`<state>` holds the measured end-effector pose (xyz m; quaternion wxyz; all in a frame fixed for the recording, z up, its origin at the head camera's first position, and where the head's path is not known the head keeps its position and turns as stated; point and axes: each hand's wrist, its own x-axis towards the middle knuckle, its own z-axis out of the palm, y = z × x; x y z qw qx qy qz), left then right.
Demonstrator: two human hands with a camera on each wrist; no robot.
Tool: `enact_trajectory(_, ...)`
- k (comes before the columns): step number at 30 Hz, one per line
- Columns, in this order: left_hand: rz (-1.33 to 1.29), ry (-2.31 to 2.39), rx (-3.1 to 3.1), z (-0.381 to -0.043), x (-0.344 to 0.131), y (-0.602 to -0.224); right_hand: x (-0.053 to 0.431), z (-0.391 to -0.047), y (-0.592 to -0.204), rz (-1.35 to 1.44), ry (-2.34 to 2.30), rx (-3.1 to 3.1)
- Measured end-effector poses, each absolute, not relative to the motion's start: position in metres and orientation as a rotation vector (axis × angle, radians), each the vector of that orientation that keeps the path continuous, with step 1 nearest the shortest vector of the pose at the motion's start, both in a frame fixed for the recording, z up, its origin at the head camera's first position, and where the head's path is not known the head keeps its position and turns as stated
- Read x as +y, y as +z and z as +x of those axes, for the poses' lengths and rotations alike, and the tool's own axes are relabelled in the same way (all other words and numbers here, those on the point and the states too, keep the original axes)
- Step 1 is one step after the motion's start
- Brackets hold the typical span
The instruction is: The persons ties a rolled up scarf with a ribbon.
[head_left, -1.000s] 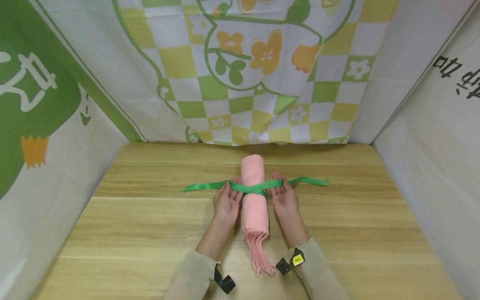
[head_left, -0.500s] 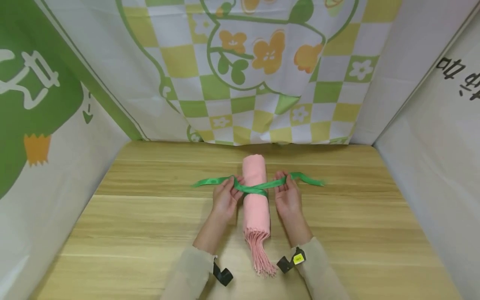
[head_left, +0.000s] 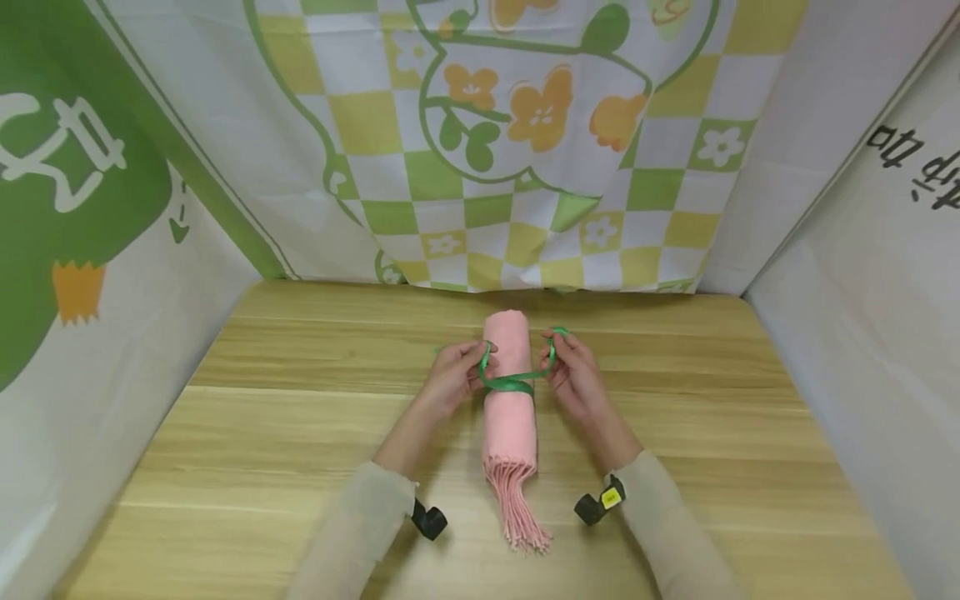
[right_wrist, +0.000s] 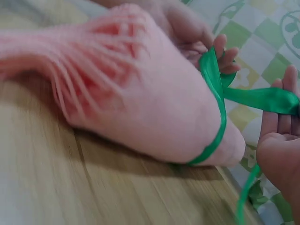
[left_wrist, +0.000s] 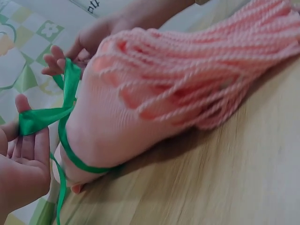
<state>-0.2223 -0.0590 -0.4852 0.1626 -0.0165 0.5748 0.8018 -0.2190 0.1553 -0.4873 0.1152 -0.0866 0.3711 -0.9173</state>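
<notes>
A rolled pink scarf (head_left: 510,433) lies lengthwise on the table, its twisted fringe (left_wrist: 197,70) toward the person. Round its middle runs a green ribbon (head_left: 512,385), crossed over itself on top. My left hand (head_left: 452,375), just left of the roll, pinches one ribbon end between thumb and fingers; in the left wrist view that ribbon stretches flat across the fingers. On the other side my right hand (head_left: 576,375) pinches the other end, raised above the table. Both ends rise from the crossing, and a loose tail hangs below each hand in the wrist views.
The wooden table (head_left: 285,467) extends on both sides of the roll. A checkered, flower-printed cloth (head_left: 510,217) hangs at the table's back edge. White and green panels close in the left and right sides. Black wrist cameras (head_left: 430,522) sit at both sleeves.
Both hands have lifted and turned, drawing the ribbon ends upward from lying outstretched sideways. The ribbon now bends up steeply at each side of the roll. The scarf stays in place.
</notes>
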Motion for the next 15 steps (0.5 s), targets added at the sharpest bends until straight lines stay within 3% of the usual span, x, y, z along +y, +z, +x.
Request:
enact_trajectory(4,0.056,2.172,1.704,-0.229,-0.065,-0.485,0.159,-0.226,-0.486,-0.391,-2.543,1.271)
enact_trajectory(15,0.339,1.898,1.929,-0.234,-0.068,-0.481,0.156,-0.233,-0.481,-0.414,-2.215,1.690)
